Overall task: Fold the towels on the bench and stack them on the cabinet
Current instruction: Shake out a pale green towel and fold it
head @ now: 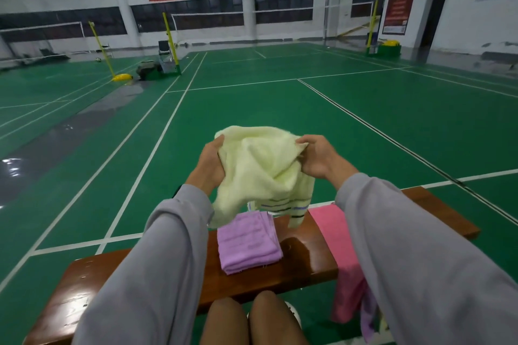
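Looks out over a wide green court floor (280, 120), knees close against a long brown bench (305, 263) crossing the foreground. Holds a pale yellow towel (260, 173) up in the air above the bench, bunched and twisted, its striped end hanging down close over the wood. Has a pink towel (330, 230) unfolded and draped over the bench's front edge on the right, partly behind the sleeve, and a purple towel (248, 244) already folded into a neat square, lying flat on the bench top between the arms. Grips the yellow towel's upper edge at both sides: left hand (208, 165) closed round a gathered fistful, right hand (316, 158) pinching a corner between thumb and fingers. Seems to be at the very start of folding this towel. Needs next to find the true corners, pull the cloth out flat and bring the edges together. Shows no cabinet anywhere.
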